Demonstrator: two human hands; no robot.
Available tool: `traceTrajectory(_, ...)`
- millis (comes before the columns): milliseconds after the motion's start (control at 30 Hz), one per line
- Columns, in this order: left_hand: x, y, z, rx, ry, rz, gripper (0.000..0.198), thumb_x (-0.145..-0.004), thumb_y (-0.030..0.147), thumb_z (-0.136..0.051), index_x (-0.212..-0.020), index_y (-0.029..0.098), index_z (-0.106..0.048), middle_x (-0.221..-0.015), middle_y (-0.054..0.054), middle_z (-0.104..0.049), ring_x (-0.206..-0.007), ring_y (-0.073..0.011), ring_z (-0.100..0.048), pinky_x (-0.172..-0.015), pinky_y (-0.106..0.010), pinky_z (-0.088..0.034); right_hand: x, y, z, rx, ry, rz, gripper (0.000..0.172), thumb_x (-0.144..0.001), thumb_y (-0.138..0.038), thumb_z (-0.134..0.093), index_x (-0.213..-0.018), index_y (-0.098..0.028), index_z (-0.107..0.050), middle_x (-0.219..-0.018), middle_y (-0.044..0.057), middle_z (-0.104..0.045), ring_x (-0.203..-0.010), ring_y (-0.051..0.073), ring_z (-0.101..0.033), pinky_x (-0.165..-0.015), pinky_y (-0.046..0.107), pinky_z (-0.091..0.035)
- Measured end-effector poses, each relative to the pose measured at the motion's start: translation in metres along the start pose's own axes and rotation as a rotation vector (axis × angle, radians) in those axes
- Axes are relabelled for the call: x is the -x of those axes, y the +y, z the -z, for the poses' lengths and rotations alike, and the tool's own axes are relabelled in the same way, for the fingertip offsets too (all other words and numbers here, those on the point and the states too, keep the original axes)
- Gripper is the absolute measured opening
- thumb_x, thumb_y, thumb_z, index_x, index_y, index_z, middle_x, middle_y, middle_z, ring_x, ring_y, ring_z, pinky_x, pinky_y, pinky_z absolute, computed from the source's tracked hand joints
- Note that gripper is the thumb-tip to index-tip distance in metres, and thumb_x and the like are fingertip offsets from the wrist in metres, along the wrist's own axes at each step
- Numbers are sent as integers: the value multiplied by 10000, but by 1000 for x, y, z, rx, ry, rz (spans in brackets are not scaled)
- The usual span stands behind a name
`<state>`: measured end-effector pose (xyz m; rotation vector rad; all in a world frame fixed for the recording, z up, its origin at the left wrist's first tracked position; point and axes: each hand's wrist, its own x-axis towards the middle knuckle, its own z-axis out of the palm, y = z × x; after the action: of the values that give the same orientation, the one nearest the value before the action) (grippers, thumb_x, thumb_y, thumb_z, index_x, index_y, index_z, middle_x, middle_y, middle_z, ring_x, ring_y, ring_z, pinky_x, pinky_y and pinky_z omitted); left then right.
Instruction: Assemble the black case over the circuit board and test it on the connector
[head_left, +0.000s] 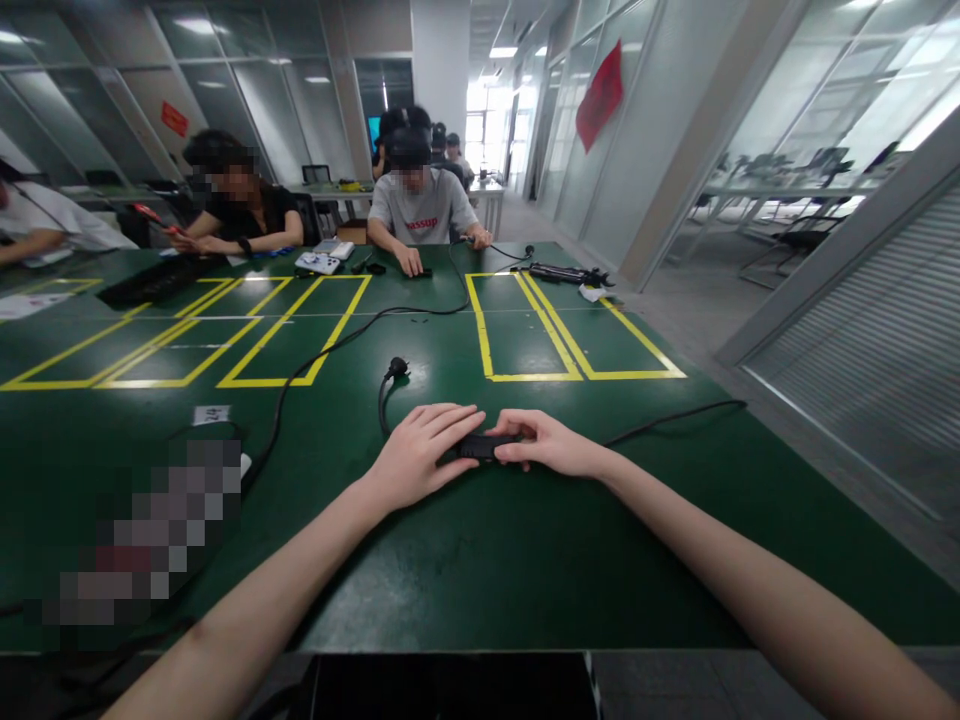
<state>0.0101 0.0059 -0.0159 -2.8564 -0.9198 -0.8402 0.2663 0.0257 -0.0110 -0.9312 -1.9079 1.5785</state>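
Both my hands rest on a small black block (480, 446), perhaps a power adapter, lying on the green table (465, 560). My left hand (420, 455) lies over its left end with the fingers curled on top. My right hand (544, 443) grips its right end with fingers closed round it. A black cable (675, 418) runs from under my right hand toward the table's right edge. A short black cord with a plug (395, 370) curves just beyond my left hand.
Yellow taped rectangles (525, 330) mark the table. A long black cable (330, 345) crosses it toward two people seated at the far side. A black keyboard (150, 282), small devices (322, 262) and a black tool (562, 272) lie near them. A blurred patch sits at front left.
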Motion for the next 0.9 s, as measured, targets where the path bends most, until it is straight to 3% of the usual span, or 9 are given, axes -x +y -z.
traceTrajectory(133, 3, -2, 3, 13, 83, 50, 545, -993, 346, -601, -1516, 248, -481, -1506, -148, -554, -1371, -306, -528, -1128, -514, -440, 2, 5, 24, -148, 243, -45, 416, -729, -522, -823, -841, -215, -566, -852, 41, -756, -732, 175, -685, -588, 262, -523)
traceTrajectory(300, 3, -3, -1, 119, 36, 51, 351, -1006, 289, -565, -1344, 231, -637, -1308, -102, -704, -1213, -245, -644, -1050, -450, -516, 9, 9, 70, -230, 782, 93, 472, -680, -570, -794, -802, -255, -464, -826, 19, -754, -741, 203, -718, -530, 252, -509)
traceTrajectory(400, 1, -1, -2, 159, -23, 67, 311, -1003, 290, -563, -1287, 221, -670, -1243, -90, -733, -1156, -233, -667, -1020, -435, -530, 14, 14, 93, -185, 1078, 223, 485, -671, -585, -767, -817, -267, -433, -790, 2, -728, -710, 199, -709, -508, 243, -494)
traceTrajectory(500, 0, 1, -2, 184, -67, 89, 307, -1006, 296, -552, -1275, 223, -679, -1210, -88, -743, -1127, -228, -675, -999, -426, -536, 22, 21, 110, -11, 1267, 263, 486, -678, -622, -725, -851, -271, -436, -843, 16, -723, -656, 204, -691, -518, 283, -518)
traceTrajectory(600, 1, 0, -2, 202, -74, 103, 307, -1006, 292, -545, -1268, 214, -685, -1175, -92, -752, -1099, -227, -683, -979, -419, -541, 30, 32, 120, 333, 1310, 128, 444, -719, -612, -682, -917, -249, -521, -959, 69, -727, -618, 208, -671, -594, 346, -543)
traceTrajectory(733, 3, -2, -3, 216, -74, 116, 301, -1003, 291, -551, -1259, 211, -687, -1157, -90, -757, -1075, -226, -690, -960, -414, -544, 38, 48, 129, 837, 1224, -262, 325, -777, -499, -658, -952, -225, -657, -903, 105, -735, -766, 289, -689, -705, 391, -517)
traceTrajectory(800, 3, -2, -3, 224, -72, 127, 295, -1002, 293, -555, -1251, 209, -690, -1154, -88, -759, -1067, -226, -691, -947, -408, -547, 39, 55, 134, 943, 1205, -405, 313, -777, -465, -664, -980, -227, -690, -899, 117, -740, -826, 318, -685, -699, 388, -501)
traceTrajectory(900, 5, -2, -4, 239, -71, 145, 289, -999, 290, -560, -1242, 207, -694, -1161, -85, -760, -1064, -223, -691, -936, -401, -549, 40, 60, 140, 985, 1221, -494, 350, -785, -447, -667, -1047, -218, -706, -971, 141, -745, -846, 324, -682, -680, 379, -485)
